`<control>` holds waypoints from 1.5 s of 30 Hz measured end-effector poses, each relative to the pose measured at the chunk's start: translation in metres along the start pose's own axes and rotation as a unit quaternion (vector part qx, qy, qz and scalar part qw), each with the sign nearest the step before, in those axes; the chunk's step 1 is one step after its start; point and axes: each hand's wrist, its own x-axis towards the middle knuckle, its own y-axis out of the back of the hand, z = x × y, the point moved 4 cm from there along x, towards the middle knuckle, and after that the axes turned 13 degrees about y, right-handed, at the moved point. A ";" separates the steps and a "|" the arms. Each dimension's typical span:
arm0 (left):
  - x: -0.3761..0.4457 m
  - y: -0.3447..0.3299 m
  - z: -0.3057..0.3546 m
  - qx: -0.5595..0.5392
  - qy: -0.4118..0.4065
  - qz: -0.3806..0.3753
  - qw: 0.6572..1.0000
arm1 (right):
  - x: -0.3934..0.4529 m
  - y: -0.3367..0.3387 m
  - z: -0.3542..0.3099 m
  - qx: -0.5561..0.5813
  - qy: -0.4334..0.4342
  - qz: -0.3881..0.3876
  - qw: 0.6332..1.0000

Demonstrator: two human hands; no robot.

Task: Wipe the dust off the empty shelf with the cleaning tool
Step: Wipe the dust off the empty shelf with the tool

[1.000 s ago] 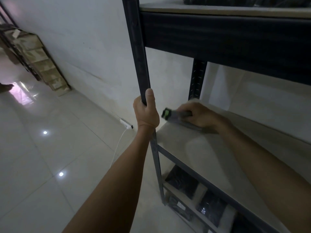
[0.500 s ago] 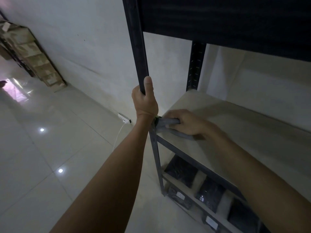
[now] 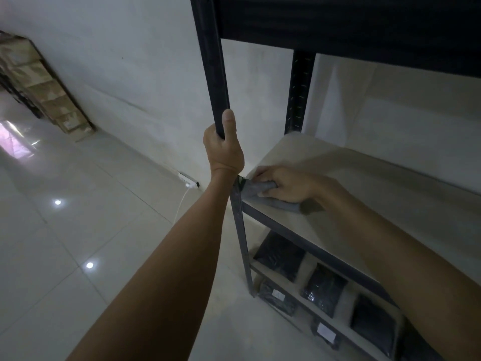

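Clearly the cleaning tool (image 3: 263, 195) is a light thing: a grey, rounded handle over a flat, soft-looking pad, with a dab of green at its tip. It should glide easily and needs only steady downward pressure. It lies flat on the shelf (image 3: 390, 204), at the front left corner, touching the dark metal post (image 3: 212, 74). The right hand (image 3: 289, 187) grasps it from above, fingers curled round the handle, which is the sensible place to hold it. The left hand (image 3: 225, 149) is clenched round the post, thumb pointing up along it, probably as a brace. The shelf board is pale, smooth and matt, stiff enough to press on; its frame is dark steel with punched holes. In this dim light I cannot tell whether any dust remains. Black bags (image 3: 324, 290) sit on the lower shelf, above glossy floor tiles (image 3: 65, 230).
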 end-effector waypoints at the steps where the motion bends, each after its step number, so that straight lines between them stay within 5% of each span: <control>1: -0.001 0.000 0.001 -0.003 -0.002 -0.001 1.000 | 0.000 0.006 0.002 0.003 0.000 -0.037 0.999; 3: -0.001 -0.002 0.002 -0.009 0.002 -0.001 1.000 | 0.001 0.018 0.003 0.018 -0.002 -0.071 0.997; 9: -0.001 -0.001 0.001 -0.016 0.007 -0.010 1.000 | -0.011 -0.009 -0.005 0.054 0.007 0.059 0.997; 13: 0.000 -0.001 0.002 -0.022 0.006 -0.010 1.000 | -0.037 0.003 -0.006 0.145 -0.020 -0.011 0.989; 19: 0.004 -0.001 -0.001 -0.014 0.006 -0.004 1.000 | -0.035 0.025 0.049 0.077 -0.092 0.219 0.968; 25: 0.004 -0.001 -0.003 -0.010 0.008 -0.012 1.000 | -0.044 -0.008 0.034 -0.106 -0.050 0.178 0.977; 32: 0.003 -0.001 0.000 -0.017 0.000 -0.019 1.000 | -0.071 -0.036 -0.041 0.106 0.081 0.081 0.988; 35: 0.002 -0.002 0.001 -0.018 0.002 -0.018 1.000 | -0.073 0.001 -0.017 0.124 0.020 0.160 0.979; 38: 0.001 -0.002 0.000 -0.010 0.006 -0.006 1.000 | -0.065 0.031 0.040 -0.004 -0.091 0.266 0.960; 45: 0.004 -0.001 -0.003 0.010 0.011 -0.001 1.000 | -0.066 -0.021 0.028 -0.100 -0.056 0.221 0.968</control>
